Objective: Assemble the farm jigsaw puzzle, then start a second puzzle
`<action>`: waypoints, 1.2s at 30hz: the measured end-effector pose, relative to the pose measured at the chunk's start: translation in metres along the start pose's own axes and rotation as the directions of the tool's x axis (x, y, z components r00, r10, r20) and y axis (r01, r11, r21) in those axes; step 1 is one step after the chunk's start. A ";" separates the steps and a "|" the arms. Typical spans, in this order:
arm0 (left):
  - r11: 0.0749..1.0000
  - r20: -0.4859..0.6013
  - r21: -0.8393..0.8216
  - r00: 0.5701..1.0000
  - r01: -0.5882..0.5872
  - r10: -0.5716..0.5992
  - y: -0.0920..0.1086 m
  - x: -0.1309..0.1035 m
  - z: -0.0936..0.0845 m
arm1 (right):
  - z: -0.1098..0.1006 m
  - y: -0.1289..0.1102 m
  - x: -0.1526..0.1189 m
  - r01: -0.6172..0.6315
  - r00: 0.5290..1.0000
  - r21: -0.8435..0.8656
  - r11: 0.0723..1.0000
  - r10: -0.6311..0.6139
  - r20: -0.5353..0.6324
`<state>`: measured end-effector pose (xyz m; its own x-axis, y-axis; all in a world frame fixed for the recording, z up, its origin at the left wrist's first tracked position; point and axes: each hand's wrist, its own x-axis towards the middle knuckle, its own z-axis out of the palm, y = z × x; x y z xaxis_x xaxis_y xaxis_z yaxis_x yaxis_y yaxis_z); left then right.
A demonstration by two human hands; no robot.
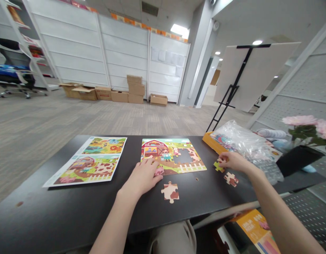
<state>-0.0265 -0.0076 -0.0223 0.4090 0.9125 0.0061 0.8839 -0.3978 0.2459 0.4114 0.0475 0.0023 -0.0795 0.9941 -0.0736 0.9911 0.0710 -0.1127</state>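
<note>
A farm-scene jigsaw puzzle (184,168) lies on the black table, mostly joined, with a gap right of its middle where dark tabletop shows. My left hand (141,176) rests flat on its lower left corner, fingers stretched out and partly covering a pig. To the right, the fingers of my right hand (228,160) pinch a green puzzle piece (218,166) at the tabletop. Just below that hand sits a loose brown-and-white piece (231,179). Another loose piece, cream with brown patches (170,192), lies in front of the puzzle, near my left hand.
A printed picture sheet (80,171) lies left on the table (73,211). At the right stand an orange box (213,143) with a clear plastic bag (237,137) and a black vase (297,160) of pink flowers. An orange puzzle box (254,225) is below the table edge.
</note>
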 end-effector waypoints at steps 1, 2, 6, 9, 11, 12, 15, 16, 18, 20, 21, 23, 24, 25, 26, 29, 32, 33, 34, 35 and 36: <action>1.000 -0.003 0.001 1.000 -0.001 0.001 0.000 0.000 0.000 | -0.006 -0.003 0.001 0.009 1.000 0.040 0.999 -0.009 0.009; 1.000 -0.005 0.002 1.000 0.000 0.000 0.000 -0.001 0.000 | -0.012 -0.008 0.001 0.023 1.000 0.091 0.996 -0.024 0.016; 1.000 -0.008 -0.008 1.000 0.008 -0.008 0.000 -0.001 -0.001 | -0.029 -0.043 0.008 0.119 0.992 0.375 0.919 -0.127 -0.002; 1.000 -0.008 -0.007 1.000 0.011 -0.011 0.001 0.000 -0.002 | -0.023 -0.081 0.023 0.166 0.984 0.571 0.804 -0.172 -0.044; 1.000 -0.008 -0.001 1.000 0.015 -0.015 0.002 0.000 -0.003 | -0.010 -0.107 0.037 0.173 0.977 0.657 0.733 -0.214 -0.018; 1.000 -0.010 0.002 1.000 0.019 -0.019 0.003 0.000 -0.003 | -0.001 -0.118 0.045 0.164 0.973 0.683 0.712 -0.233 0.009; 1.000 -0.024 0.000 1.000 0.020 -0.020 0.003 -0.001 -0.002 | 0.022 -0.141 0.066 0.131 0.962 0.727 0.674 -0.263 0.071; 1.000 -0.028 -0.005 0.999 0.017 -0.018 0.002 -0.001 -0.002 | 0.027 -0.145 0.071 0.123 0.959 0.733 0.669 -0.270 0.085; 1.000 -0.032 -0.016 0.999 0.012 -0.012 0.002 -0.002 -0.002 | 0.036 -0.148 0.079 0.118 0.951 0.736 0.667 -0.290 0.110; 1.000 -0.036 -0.022 0.999 0.012 -0.012 0.001 -0.002 -0.001 | 0.040 -0.148 0.082 0.118 0.942 0.738 0.664 -0.310 0.127; 1.000 -0.039 -0.023 0.999 0.014 -0.015 0.001 -0.002 -0.001 | 0.041 -0.147 0.082 0.118 0.938 0.740 0.662 -0.318 0.135; 1.000 -0.041 -0.021 0.999 0.022 -0.022 0.002 -0.001 -0.001 | 0.043 -0.145 0.082 0.115 0.933 0.743 0.659 -0.329 0.148; 0.999 -0.038 -0.022 0.999 0.023 -0.024 0.002 -0.001 -0.001 | 0.044 -0.144 0.081 0.116 0.931 0.745 0.657 -0.334 0.149; 0.999 -0.035 -0.025 0.999 0.025 -0.026 0.003 -0.001 -0.002 | 0.045 -0.144 0.081 0.122 0.930 0.743 0.658 -0.338 0.147; 0.999 -0.033 -0.028 0.999 0.027 -0.027 0.003 -0.001 -0.002 | 0.046 -0.143 0.080 0.132 0.930 0.736 0.664 -0.339 0.139; 0.999 -0.039 -0.035 0.999 0.028 -0.030 0.004 -0.002 -0.002 | 0.050 -0.143 0.079 0.178 0.943 0.684 0.708 -0.322 0.089; 0.999 -0.054 -0.034 0.998 0.021 -0.022 0.004 -0.002 -0.001 | 0.052 -0.145 0.077 0.203 0.952 0.623 0.755 -0.300 0.053; 0.999 -0.057 -0.032 0.998 0.018 -0.020 0.004 -0.003 -0.001 | 0.052 -0.146 0.076 0.206 0.953 0.609 0.766 -0.299 0.053; 0.999 -0.058 -0.030 0.998 0.017 -0.019 0.003 -0.003 -0.001 | 0.052 -0.147 0.075 0.208 0.953 0.599 0.773 -0.299 0.055; 0.999 -0.059 -0.028 0.998 0.017 -0.019 0.003 -0.002 0.000 | 0.052 -0.148 0.074 0.212 0.952 0.590 0.779 -0.301 0.056; 1.000 -0.057 -0.025 0.998 0.018 -0.019 0.003 -0.002 0.000 | 0.052 -0.149 0.073 0.218 0.950 0.585 0.781 -0.306 0.056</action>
<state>-0.0248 -0.0109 -0.0214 0.3784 0.9239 0.0569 0.8852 -0.3792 0.2696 0.2523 0.1048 -0.0379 -0.3852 0.9183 -0.0907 0.6946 0.2239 -0.6837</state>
